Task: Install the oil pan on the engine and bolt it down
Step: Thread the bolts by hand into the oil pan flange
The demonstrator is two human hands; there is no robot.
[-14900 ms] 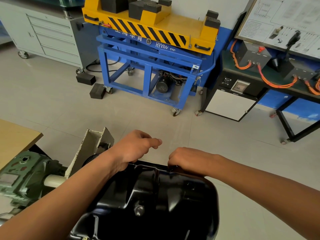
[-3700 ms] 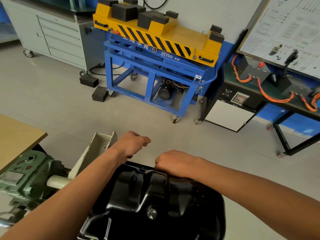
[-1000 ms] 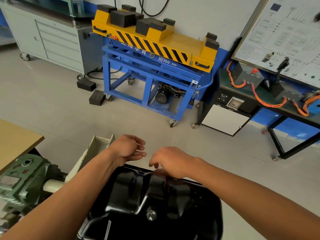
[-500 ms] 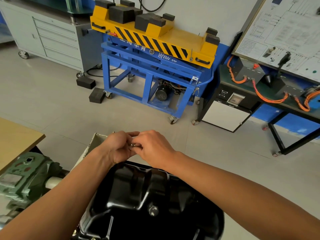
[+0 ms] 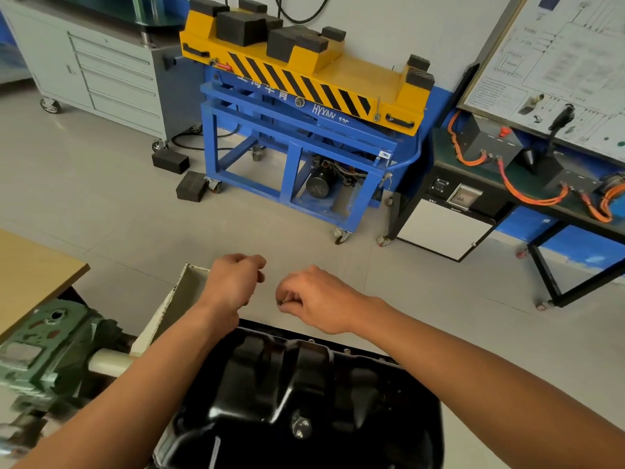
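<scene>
The glossy black oil pan (image 5: 304,394) lies bottom-up on the engine at the lower middle, with its drain plug (image 5: 300,427) facing up. My right hand (image 5: 314,299) hovers just above the pan's far edge and pinches a small bolt (image 5: 281,302) between thumb and fingers. My left hand (image 5: 233,282) is curled above the pan's far left corner; whether it holds more bolts is hidden. Small bolt holes show along the pan's far flange (image 5: 348,350).
A green engine stand gearbox (image 5: 44,350) with a cream shaft sits at the left, beside a wooden tabletop (image 5: 30,275). Beyond the bare floor stand a blue and yellow lift cart (image 5: 304,123), a grey drawer cabinet (image 5: 101,72) and a training bench with orange cables (image 5: 541,184).
Half a second ago both hands met above the pan's far edge around a bolt. They have since parted; my right hand has moved right and down with the bolt.
</scene>
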